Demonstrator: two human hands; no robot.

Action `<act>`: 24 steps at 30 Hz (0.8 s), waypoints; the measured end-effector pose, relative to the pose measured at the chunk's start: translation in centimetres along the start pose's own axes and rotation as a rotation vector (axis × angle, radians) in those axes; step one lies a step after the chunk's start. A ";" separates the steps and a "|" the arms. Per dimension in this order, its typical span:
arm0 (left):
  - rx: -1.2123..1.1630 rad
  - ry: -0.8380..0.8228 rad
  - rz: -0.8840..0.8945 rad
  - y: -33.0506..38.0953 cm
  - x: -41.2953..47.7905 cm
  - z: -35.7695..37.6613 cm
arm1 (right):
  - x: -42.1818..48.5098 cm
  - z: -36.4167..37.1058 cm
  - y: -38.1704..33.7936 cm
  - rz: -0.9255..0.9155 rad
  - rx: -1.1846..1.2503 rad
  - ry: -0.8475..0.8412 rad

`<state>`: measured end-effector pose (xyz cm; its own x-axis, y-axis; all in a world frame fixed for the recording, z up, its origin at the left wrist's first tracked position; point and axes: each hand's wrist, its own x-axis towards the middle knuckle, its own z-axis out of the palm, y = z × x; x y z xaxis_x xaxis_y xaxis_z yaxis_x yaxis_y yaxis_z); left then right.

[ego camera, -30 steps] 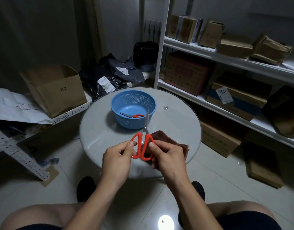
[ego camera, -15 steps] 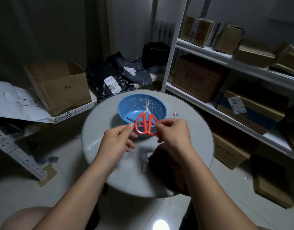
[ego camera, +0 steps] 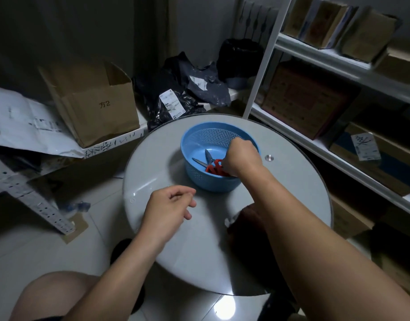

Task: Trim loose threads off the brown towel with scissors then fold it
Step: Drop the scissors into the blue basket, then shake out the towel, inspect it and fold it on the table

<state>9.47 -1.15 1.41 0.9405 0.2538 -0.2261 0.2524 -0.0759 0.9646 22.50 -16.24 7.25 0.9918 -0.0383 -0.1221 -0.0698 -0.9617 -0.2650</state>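
The brown towel (ego camera: 249, 217) lies on the right side of the round glass table (ego camera: 153, 163), mostly hidden under my right forearm. My right hand (ego camera: 241, 156) reaches down into the blue plastic basket (ego camera: 192, 137) and is closed on the handles of the red scissors (ego camera: 214, 166), whose blades point to the far left. A second pair of blades lies beside them on the basket floor. My left hand (ego camera: 169, 207) hovers over the table's near left part, fingers loosely curled, holding nothing.
White shelving (ego camera: 315, 56) with cardboard boxes runs along the right. An open cardboard box (ego camera: 93, 103) and black plastic bags (ego camera: 176, 89) sit on a low shelf behind the table. My knees are under the table's near edge.
My right hand has carried the red scissors forward and down into the blue basket. My left hand let go of them and drew back over the table.
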 end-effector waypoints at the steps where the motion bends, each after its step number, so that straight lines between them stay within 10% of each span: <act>1: -0.003 0.003 -0.003 0.0 0.1 0.1 | 0.1 0.1 0.1 -0.026 -0.017 0.009; 11: 0.006 0.002 0.009 0.5 -0.5 2.3 | -6.6 -1.9 6.5 -0.017 0.442 0.376; 24: -0.005 0.053 -0.028 5.7 3.3 4.3 | -12.1 -2.5 13.8 0.178 0.492 -0.013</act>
<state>14.97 -4.86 5.64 0.9198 0.3060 -0.2457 0.2771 -0.0632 0.9588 9.82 -29.73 7.50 0.9588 -0.1833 -0.2172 -0.2825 -0.6990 -0.6570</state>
